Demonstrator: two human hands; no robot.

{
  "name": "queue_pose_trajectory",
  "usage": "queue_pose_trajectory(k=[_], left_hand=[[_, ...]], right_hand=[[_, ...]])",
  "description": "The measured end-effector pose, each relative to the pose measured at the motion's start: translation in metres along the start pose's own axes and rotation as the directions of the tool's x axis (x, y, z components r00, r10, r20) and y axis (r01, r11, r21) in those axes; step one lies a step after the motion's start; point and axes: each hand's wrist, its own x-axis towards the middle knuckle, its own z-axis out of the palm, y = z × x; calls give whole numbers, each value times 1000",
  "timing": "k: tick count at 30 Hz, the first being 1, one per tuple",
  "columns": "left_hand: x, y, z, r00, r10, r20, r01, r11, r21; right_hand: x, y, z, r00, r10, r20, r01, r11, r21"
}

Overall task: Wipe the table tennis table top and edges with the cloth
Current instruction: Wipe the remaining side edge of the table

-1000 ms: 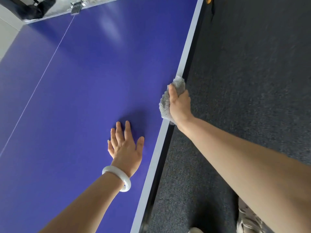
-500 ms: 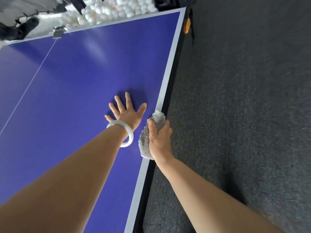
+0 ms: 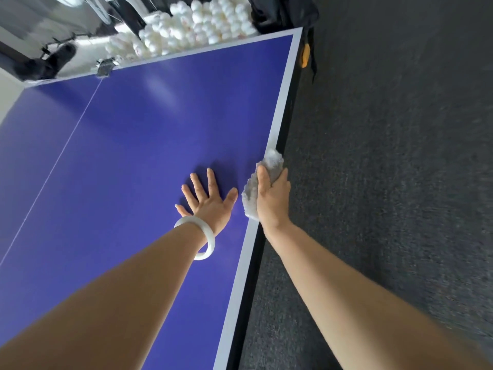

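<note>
Two hands are on the counter (image 3: 133, 156). The right hand (image 3: 273, 201) is curled round the grey cloth (image 3: 272, 160) and presses it on the white edge stripe (image 3: 282, 102), in the middle right of the frame. Fluffy bits of cloth poke out above the fingers and beside the thumb. The left hand (image 3: 210, 201) lies flat on the blue top with its fingers spread. It holds nothing and sits just beside the cloth.

The edge runs in one long line from the bottom middle up to the far corner at the upper right. I think the next rub has to follow that line.

One second ago the cloth was farther up the edge, well past the left hand. Half a second ago it sat a bit lower than that hand. Now the two are side by side. The left hand has stayed flat.
</note>
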Motion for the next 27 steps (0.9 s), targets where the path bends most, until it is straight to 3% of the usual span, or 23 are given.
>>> queue_pose_trajectory(k=[6, 9, 17, 23, 27], left_hand=[[0, -1, 0, 1000, 5, -2, -5, 1000, -5], [-1, -1, -1, 1000, 11, 6, -11, 1000, 1], [-2, 1, -2, 1000, 9, 26, -10, 1000, 30], [-2, 0, 0, 999, 13, 38, -14, 1000, 25], [-2, -1, 1, 999, 22, 26, -23, 999, 28]], right_hand=[[-110, 65, -7, 989, 14, 147, -6, 999, -50], [-101, 67, -12, 973, 2, 231, 26, 993, -118], [53, -24, -1, 999, 35, -31, -35, 999, -22], [-30, 24, 9, 995, 54, -81, -44, 991, 124], [-69, 38, 10, 997, 53, -47, -48, 994, 99]])
